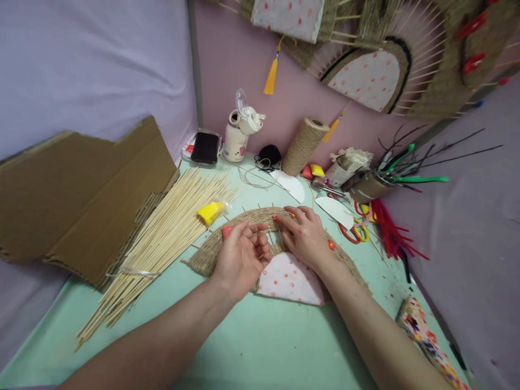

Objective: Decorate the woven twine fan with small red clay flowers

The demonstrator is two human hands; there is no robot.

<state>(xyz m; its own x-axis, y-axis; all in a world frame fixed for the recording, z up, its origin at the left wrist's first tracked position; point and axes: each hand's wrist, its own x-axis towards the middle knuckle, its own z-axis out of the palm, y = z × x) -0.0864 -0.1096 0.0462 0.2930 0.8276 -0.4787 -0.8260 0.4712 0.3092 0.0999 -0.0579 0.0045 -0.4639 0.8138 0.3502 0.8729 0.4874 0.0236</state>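
Note:
A half-round fan of woven twine on thin sticks (345, 261) lies on the table, with a dotted fabric half-circle (290, 279) at its lower middle. Over its left part is my left hand (244, 260), palm turned up, fingers loosely curled and apart; I see nothing held in it. A red piece (226, 232) shows beside its thumb. My right hand (306, 233) lies palm down on the fan, fingers spread, fingertips by small red flowers (275, 218) on the upper band. Another red flower (332, 245) sits right of that hand.
Left stand a bundle of thin sticks (162, 238), a yellow packet (210, 212) and folded cardboard (93, 200). Behind are a white bottle (235, 142), a twine roll (304, 146) and white paper pieces (335, 212). Right are a tool holder (368, 188), scissors (357, 233) and red pipe cleaners (388, 230).

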